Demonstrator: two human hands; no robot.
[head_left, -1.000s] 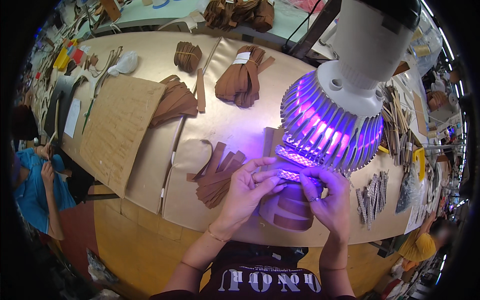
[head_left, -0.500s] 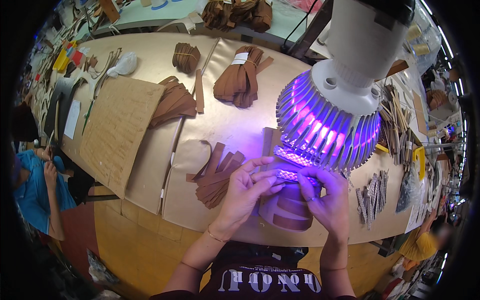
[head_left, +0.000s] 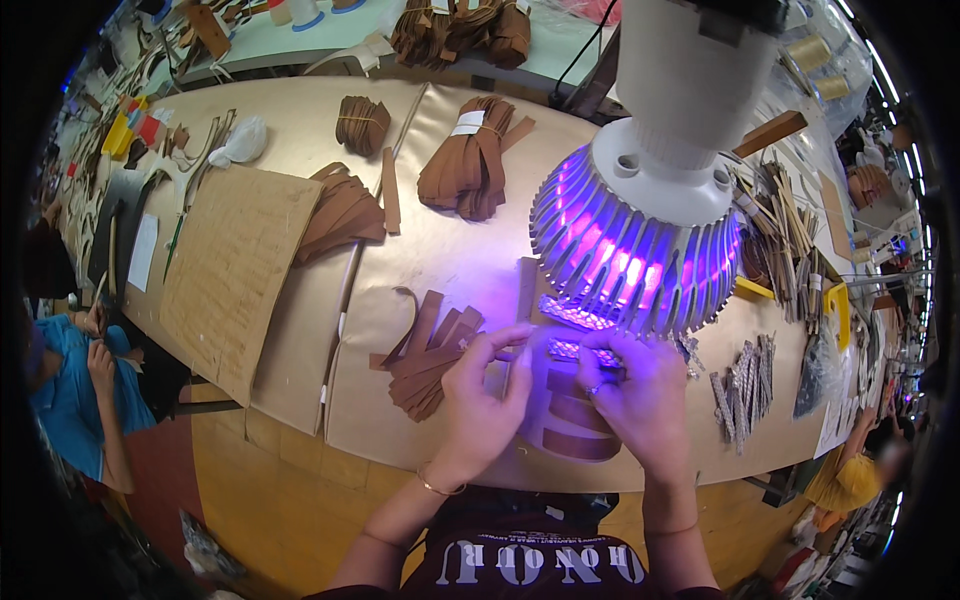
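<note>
Under the glowing purple lamp (head_left: pixel 640 235), a flat braided strip (head_left: pixel 575 350) lies across a brown strap piece. My right hand (head_left: pixel 640 395) pinches the right end of this braided strip, its fingers bent over it. Just left of the strip, my left hand (head_left: pixel 478 405) has thumb and index finger curled toward each other. Anything between those fingertips is too small to make out. Another braided strip (head_left: pixel 575 312) lies beyond, partly hidden by the lamp. Below my fingers sits a stack of curved brown strips (head_left: pixel 580 430).
A fan of brown strips (head_left: pixel 430 370) lies left of my left hand. Bundled brown strips (head_left: pixel 470 165) and a brown board (head_left: pixel 235 270) are farther off. Braided strips (head_left: pixel 743 390) lie to the right. Co-workers sit at both sides, one in a blue shirt (head_left: pixel 75 370).
My left hand has drawn back left from the braided strip, its thumb turned upward. My right hand stays at the strip's right end. The whole view has shifted slightly.
</note>
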